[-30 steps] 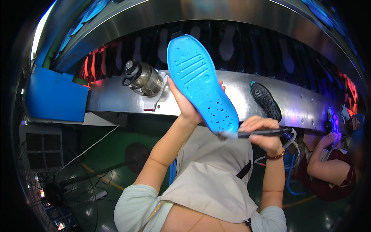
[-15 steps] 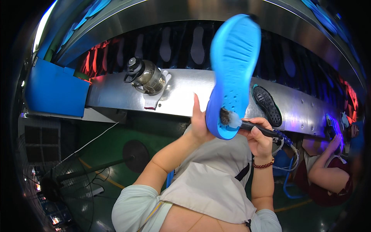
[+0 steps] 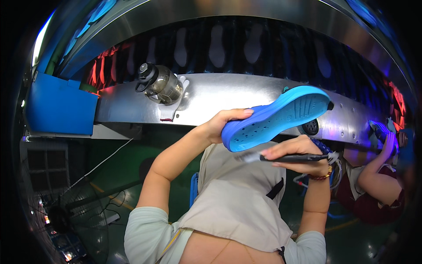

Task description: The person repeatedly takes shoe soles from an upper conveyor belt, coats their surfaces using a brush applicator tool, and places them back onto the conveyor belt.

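Note:
My left hand (image 3: 223, 124) is closed on the lower left end of a blue shoe sole (image 3: 281, 115), thumb along its outer side. The sole is tilted, with its light blue, holed inner face toward me and its far end up to the right. In my right hand (image 3: 293, 155) is a brush (image 3: 303, 157) with a black handle, a cord wrapped at its back end. Its blurred bristle tip points left, just below the sole and apart from it. Partly hidden behind the sole, a black sole (image 3: 311, 127) lies on the metal ledge (image 3: 211, 99).
A dark-lidded bottle (image 3: 162, 86) stands on a white glove (image 3: 179, 105) at the ledge's left. Beyond runs a dark belt with sole shapes (image 3: 216, 46). A blue box (image 3: 63, 105) is far left, a fan (image 3: 83, 211) below it. A co-worker's arm (image 3: 380, 176) works at the right.
The sole has swung from upright to slanting right and lower, away from the brush. My right hand has drawn the brush off its surface, down and slightly right.

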